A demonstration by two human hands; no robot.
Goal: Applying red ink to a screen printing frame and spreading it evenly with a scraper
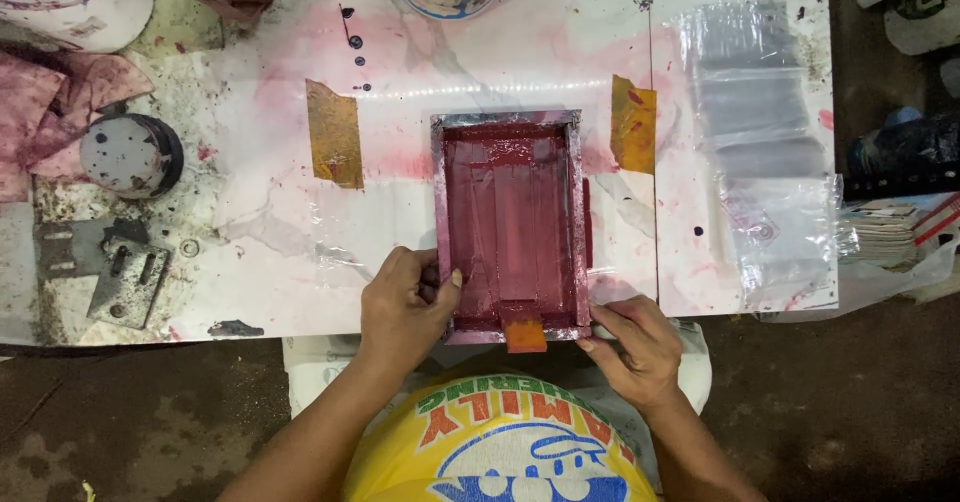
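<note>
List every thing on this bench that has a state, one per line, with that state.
Red ink-coated rectangular screen frame: flat on the table, gripped at its near corners.
Left hand: grips the frame's near-left corner.
Right hand: pinches the frame's near-right corner.
Orange tab: sticks out at the frame's near edge.
Two yellow-brown tape strips: stuck flat beside the frame.
Clear plastic bags: lying flat, stacked.

left hand [405,307] curled, right hand [632,342] fingers bent, forearms converging
</note>
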